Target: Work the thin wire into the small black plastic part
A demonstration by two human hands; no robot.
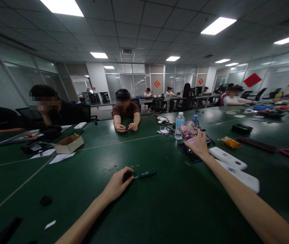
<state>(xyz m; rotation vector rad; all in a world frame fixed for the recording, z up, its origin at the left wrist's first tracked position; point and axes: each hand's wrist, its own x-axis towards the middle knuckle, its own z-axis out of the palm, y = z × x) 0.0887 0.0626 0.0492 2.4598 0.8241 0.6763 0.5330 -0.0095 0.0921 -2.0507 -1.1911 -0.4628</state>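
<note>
Bare forearms [246, 200] stretch over a dark green tabletop [175, 210]. Left hand [117, 185] pinches a small black piece on the tip of a green-handled screwdriver [147, 174], right hand [197, 144] grips a pink-screened smartphone [189, 131] above a black phone [186, 152]. Snug fingertip pinch looks about right for tiny stuff.

Single head-worn view, looking forward and down over the tabletop [159, 206]; left hand [117, 183] and right hand [197, 144] close below.
</note>
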